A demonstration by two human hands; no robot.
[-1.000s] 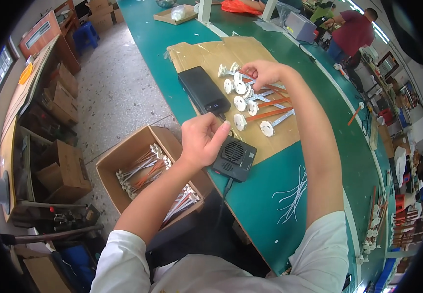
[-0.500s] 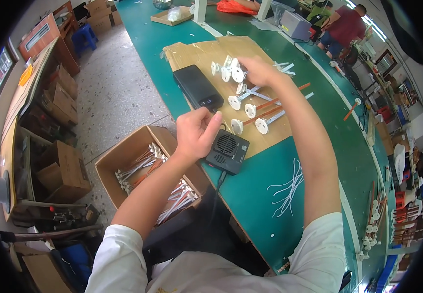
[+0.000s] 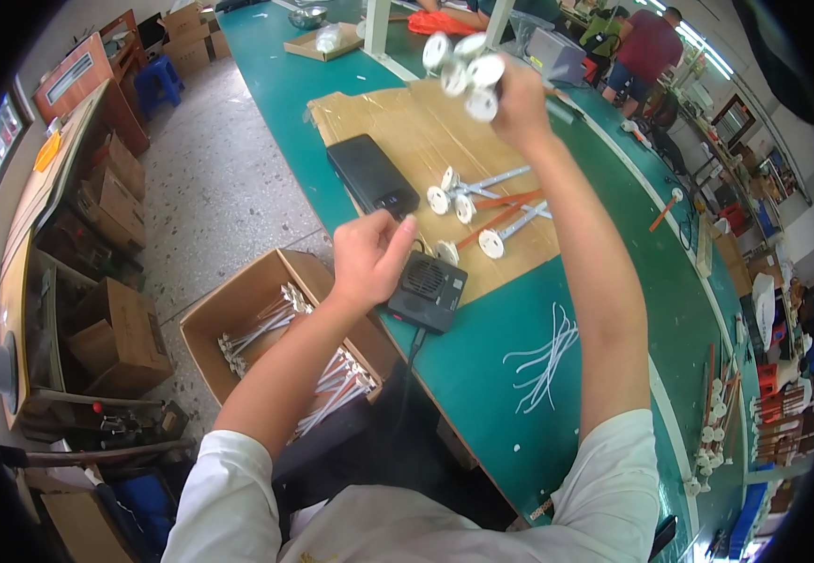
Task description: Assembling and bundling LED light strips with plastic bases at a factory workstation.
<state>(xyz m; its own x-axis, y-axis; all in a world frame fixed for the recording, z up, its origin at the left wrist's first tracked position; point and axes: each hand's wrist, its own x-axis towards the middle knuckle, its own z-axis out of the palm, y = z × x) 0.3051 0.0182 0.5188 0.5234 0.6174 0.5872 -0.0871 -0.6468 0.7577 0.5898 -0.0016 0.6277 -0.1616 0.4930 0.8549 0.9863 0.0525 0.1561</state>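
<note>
My right hand (image 3: 522,105) is closed around a bunch of strips with white round end pieces (image 3: 484,71), raised above the far part of a cardboard sheet (image 3: 383,117). The round ends point left and blur slightly. My left hand (image 3: 366,263) is curled with its thumb out, beside a black fan unit (image 3: 433,293); whether its fingers hold anything is hidden. A black rectangular box (image 3: 371,171) lies just beyond it. Several more white-ended strips (image 3: 491,244), white and orange-brown, lie crossed on the sheet to its right.
An open cardboard box (image 3: 202,340) stands left of the bench, holding many similar strips (image 3: 339,377). Thin white wires (image 3: 548,361) lie on the green bench (image 3: 482,361). A cable (image 3: 414,347) hangs from the fan unit. A white post (image 3: 376,28) rises at the far side.
My right hand has lifted a bunch of white-ended strips off the cardboard, up and away from me. Fewer strips lie on the sheet. My left hand stays beside the fan unit.
</note>
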